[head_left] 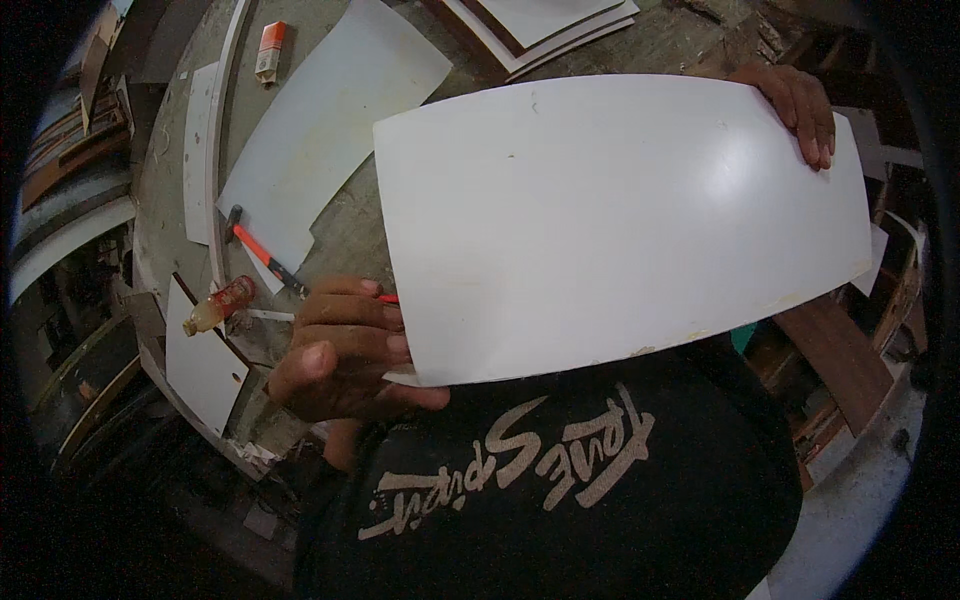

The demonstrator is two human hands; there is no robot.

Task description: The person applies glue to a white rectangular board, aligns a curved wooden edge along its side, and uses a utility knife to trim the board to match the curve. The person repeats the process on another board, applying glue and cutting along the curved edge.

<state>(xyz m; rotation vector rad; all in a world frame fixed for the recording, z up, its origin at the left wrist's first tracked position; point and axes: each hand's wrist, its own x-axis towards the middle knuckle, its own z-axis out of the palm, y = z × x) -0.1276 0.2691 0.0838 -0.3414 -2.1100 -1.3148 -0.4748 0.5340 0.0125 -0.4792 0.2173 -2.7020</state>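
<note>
Head view | left hand (345, 350) fingers clamp near-left corner of white laminate sheet (620, 220), right hand (800, 105) grips far-right edge | sheet held above bench (350, 235) | step: positioning; next likely needs level, aligned lowering.

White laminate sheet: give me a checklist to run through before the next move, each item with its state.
1. Left hand grips the near-left corner of the white laminate sheet: ok.
2. Right hand grips the far-right corner, fingers over the edge: ok.
3. Sheet raised off the workbench: cannot tell.
4. Bench under the sheet free of objects: cannot tell, hidden.
5. Orange-handled hammer lies beside the left hand, apart from the sheet: ok.
6. Near edge undamaged: not ok, small chips and stains show.
</note>
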